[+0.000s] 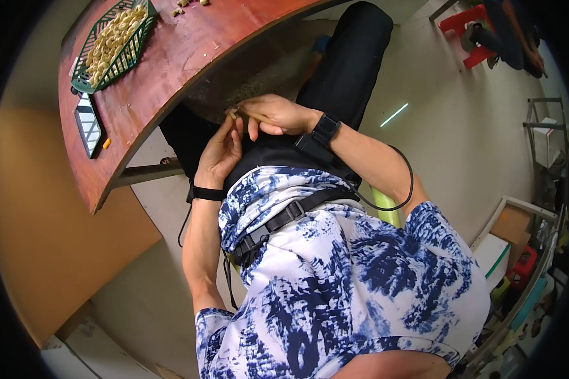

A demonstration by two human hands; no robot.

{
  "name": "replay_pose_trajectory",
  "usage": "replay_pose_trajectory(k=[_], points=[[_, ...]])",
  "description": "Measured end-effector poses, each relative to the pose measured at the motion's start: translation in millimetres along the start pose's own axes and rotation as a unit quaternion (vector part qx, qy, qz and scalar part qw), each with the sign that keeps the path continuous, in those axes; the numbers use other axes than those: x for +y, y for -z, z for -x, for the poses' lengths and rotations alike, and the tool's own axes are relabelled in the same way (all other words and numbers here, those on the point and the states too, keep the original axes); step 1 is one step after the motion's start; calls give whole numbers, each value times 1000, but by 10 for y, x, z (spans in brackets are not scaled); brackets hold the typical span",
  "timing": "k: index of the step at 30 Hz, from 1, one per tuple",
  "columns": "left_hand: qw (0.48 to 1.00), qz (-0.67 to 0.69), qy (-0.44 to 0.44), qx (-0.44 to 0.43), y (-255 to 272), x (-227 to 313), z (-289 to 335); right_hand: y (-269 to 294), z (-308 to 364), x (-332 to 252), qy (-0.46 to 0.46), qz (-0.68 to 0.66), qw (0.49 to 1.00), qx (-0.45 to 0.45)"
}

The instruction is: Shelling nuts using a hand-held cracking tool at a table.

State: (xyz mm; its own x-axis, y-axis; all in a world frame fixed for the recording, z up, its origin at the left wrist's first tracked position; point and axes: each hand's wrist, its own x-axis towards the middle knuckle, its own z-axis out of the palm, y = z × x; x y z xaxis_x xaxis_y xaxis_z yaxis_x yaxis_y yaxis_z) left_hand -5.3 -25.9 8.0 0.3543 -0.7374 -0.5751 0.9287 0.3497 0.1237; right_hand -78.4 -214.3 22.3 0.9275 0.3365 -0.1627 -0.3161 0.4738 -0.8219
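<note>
- Your left hand (219,155) has thumb and forefinger pinched on a small pale nut (232,114), seemingly a cashew; its remaining fingers are bent inward below it.
- Your right hand (279,115) meets it from the other side, fingers curled and bent toward the nut. A slim tan shape shows along them, but you cannot tell from this view whether it is a tool or a finger, nor whether those fingertips press on the nut.
- Take the green lattice basket (82,86) as your landmark: the nut is well apart from it, to its right and nearer your body, over your lap and off the table (177,60).
- Between the hands, the nut lies right at the left fingertips and just left of the right hand's fingers. The left hand is nearer to the basket as well. The nut's long axis is too small and covered to judge.
- Inside the basket is a heap of pale cashews (117,44); a few loose nuts (179,11) lie to its right.
- Just below the basket's near end lies a black phone (89,126), with a small orange piece (107,143) past it, farther from the basket.
</note>
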Motion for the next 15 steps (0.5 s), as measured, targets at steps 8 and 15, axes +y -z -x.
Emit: replay_pose_trajectory(k=[8,15], points=[[997,62,48,-24,36,-18,30,337,24,64,-16,-315,948,-43],[999,-25,11,-36,88,12,28,130,86,-32,-59,-154,975,-151]])
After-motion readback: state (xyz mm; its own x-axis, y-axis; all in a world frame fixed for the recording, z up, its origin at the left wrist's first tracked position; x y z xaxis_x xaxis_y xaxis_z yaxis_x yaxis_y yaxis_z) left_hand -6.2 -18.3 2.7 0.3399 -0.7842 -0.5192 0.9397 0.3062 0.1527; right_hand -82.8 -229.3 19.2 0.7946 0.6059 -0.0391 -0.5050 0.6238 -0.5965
